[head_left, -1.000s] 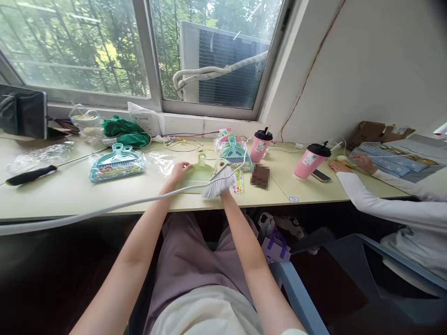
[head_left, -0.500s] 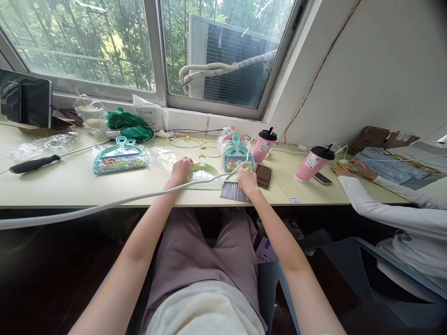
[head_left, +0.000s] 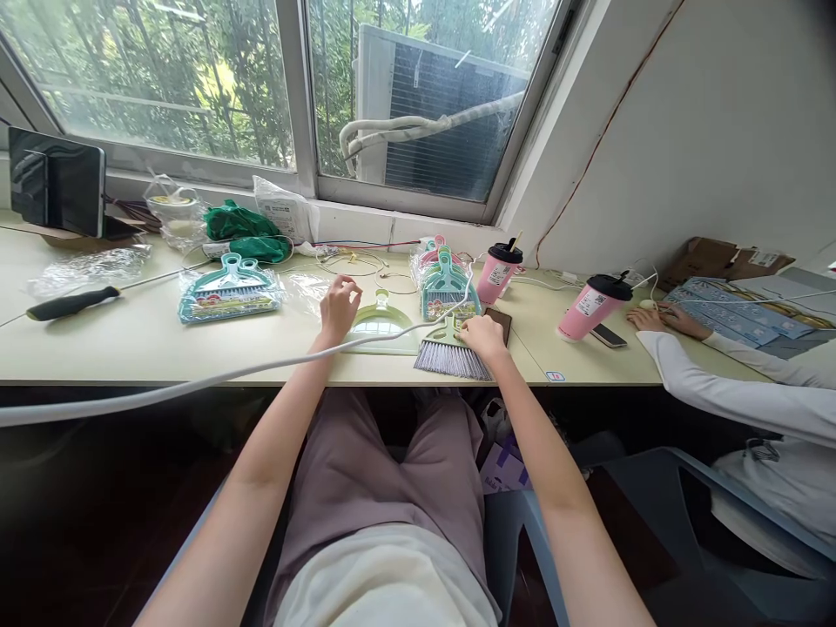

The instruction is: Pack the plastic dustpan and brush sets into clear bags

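Note:
A pale green dustpan lies on the table in front of me, its ring-shaped handle pointing towards the window. My left hand is at its left edge, fingers bent and apart, with nothing visible in them. Just right of the dustpan lies a small hand brush with a green head and grey bristles towards me. Along the brush's right side, my right hand has loosely bent fingers, their tips at the green head; whether they press on it is hard to see.
A white cable crosses in front of the dustpan. Wrapped dustpan sets lie left and behind. Pink cups, a brown flat object, a phone and a screwdriver are around. A co-worker's hands are at right.
My left hand has risen slightly off the dustpan's edge. My right hand has slid right, off the brush's handle, uncovering more of the brush. The whole view has shifted a little.

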`<state>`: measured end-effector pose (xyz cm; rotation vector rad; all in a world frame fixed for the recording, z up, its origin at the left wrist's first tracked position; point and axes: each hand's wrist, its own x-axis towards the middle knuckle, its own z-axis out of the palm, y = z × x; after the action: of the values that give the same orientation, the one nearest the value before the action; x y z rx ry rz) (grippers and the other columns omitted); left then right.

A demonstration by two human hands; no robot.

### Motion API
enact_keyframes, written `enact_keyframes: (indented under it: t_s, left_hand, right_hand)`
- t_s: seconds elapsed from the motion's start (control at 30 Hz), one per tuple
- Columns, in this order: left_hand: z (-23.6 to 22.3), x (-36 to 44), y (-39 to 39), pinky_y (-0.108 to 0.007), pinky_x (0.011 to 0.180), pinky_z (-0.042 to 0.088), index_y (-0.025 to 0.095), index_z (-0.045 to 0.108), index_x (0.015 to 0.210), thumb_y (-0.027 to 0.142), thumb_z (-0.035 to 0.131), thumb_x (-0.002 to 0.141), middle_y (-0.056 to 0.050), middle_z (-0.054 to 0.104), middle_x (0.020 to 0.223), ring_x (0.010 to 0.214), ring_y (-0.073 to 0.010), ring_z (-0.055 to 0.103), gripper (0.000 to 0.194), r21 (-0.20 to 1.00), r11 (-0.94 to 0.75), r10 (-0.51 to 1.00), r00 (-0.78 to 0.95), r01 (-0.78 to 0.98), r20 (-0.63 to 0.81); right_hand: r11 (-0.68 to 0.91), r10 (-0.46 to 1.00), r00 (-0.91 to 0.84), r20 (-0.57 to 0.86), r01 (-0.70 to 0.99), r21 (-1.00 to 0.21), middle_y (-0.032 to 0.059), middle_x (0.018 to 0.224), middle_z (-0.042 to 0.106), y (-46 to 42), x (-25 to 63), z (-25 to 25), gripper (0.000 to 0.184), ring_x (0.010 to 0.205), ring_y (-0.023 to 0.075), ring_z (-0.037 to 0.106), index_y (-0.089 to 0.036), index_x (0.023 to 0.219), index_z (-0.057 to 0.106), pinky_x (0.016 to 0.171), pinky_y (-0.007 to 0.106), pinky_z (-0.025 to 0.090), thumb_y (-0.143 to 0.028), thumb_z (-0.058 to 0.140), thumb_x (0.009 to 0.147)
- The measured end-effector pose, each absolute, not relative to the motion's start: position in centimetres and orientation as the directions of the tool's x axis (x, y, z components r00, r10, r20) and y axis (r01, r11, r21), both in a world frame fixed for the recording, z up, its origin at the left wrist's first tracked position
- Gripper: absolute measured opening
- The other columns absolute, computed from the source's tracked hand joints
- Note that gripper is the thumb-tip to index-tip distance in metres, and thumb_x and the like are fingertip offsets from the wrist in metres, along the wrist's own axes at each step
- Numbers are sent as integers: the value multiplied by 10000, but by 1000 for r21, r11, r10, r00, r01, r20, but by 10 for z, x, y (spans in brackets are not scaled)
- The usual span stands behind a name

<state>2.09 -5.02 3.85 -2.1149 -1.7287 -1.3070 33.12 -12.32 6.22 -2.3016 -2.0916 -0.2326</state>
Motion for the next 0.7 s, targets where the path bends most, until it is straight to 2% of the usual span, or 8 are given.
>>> enact_keyframes:
  t_s: [0.1, 0.23, 0.37, 0.5, 0.57, 0.63, 0.7]
  left_hand:
    - [37, 20, -49, -292, 664, 431, 212, 692, 882, 191, 558, 891, -55, 638, 1152, 920, -204, 641, 136, 406, -350, 747, -11, 844, 665]
    - [36, 19, -47, -293, 676, 439, 213, 693, 852, 180, 581, 870, -45, 649, 1130, 958, -215, 636, 118, 382, -346, 752, 11, 857, 659]
    - [35, 19, -45, -298, 682, 448, 210, 701, 850, 173, 580, 864, -55, 654, 1113, 952, -221, 638, 127, 373, -330, 781, 29, 867, 623]
    - [35, 18, -45, -300, 688, 458, 212, 713, 854, 176, 583, 857, -59, 656, 1075, 966, -228, 636, 135, 367, -340, 789, 50, 866, 612]
    - [35, 17, -44, -300, 698, 465, 216, 719, 851, 183, 582, 853, -57, 658, 1066, 959, -224, 640, 141, 383, -337, 799, 46, 860, 599]
    - [35, 16, -42, -297, 724, 474, 221, 726, 824, 164, 566, 844, -54, 665, 1073, 955, -217, 644, 171, 408, -319, 822, 36, 856, 568]
    - [35, 14, -39, -294, 760, 481, 224, 736, 810, 157, 540, 842, -52, 677, 1090, 950, -207, 649, 209, 442, -295, 851, 23, 847, 524]
  right_hand:
    - [-69, 996, 64, 61, 994, 85, 112, 1077, 721, -118, 333, 58, 165, 1128, 262, 589, -203, 944, 756, 840, 315, 460, -289, 631, 880]
    - [-61, 983, 54, 175, 998, 34, 106, 1078, 727, -118, 331, 55, 158, 1118, 259, 603, -195, 978, 744, 879, 335, 450, -239, 625, 884]
    - [-11, 924, 79, 375, 983, -181, 97, 1061, 741, -130, 328, 67, 234, 986, 250, 666, -206, 1117, 694, 829, 344, 478, -252, 570, 925]
    - [216, 854, 4, 521, 907, -361, 95, 1026, 752, -139, 321, 85, 250, 900, 240, 695, -209, 1129, 701, 802, 343, 508, -215, 562, 921]
    - [312, 857, -9, 515, 805, -504, 97, 974, 761, -135, 310, 89, 245, 840, 220, 709, -185, 1112, 716, 803, 336, 525, -200, 588, 903]
    - [362, 893, -41, 447, 656, -662, 95, 925, 767, -124, 293, 86, 237, 784, 196, 716, -158, 1092, 725, 773, 312, 543, -214, 632, 881]
    - [367, 918, -86, 387, 556, -746, 78, 885, 770, -108, 271, 78, 231, 765, 176, 716, -154, 1079, 728, 775, 296, 547, -232, 657, 874]
